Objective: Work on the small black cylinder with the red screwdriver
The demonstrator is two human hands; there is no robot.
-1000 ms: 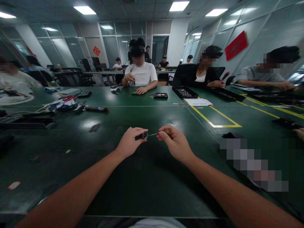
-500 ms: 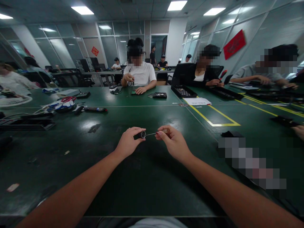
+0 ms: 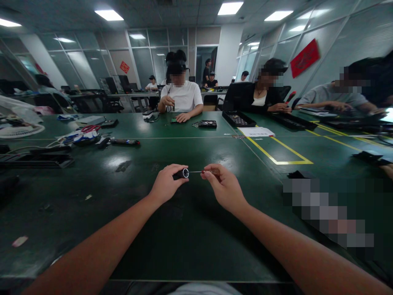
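Over the middle of the green table (image 3: pixel 184 229), my left hand (image 3: pixel 166 184) grips a small black cylinder (image 3: pixel 181 173) with a shiny round end that faces right. My right hand (image 3: pixel 222 186) pinches a thin tool with a slim metal shaft (image 3: pixel 195 171) and a brownish handle (image 3: pixel 213 171). The shaft's tip sits at the cylinder's shiny end. Both hands hover just above the table surface, a few centimetres apart.
Black trays (image 3: pixel 37 157) and a pile of cables and tools (image 3: pixel 82 135) lie at the left. A yellow-taped rectangle (image 3: pixel 276 151) and a paper sheet (image 3: pixel 256 131) are at the right. Other people sit across the table and along the right side with black trays (image 3: pixel 238 119).
My hands stay almost still; the tool shaft has levelled slightly against the cylinder's end. People at the far left have shifted out of view.
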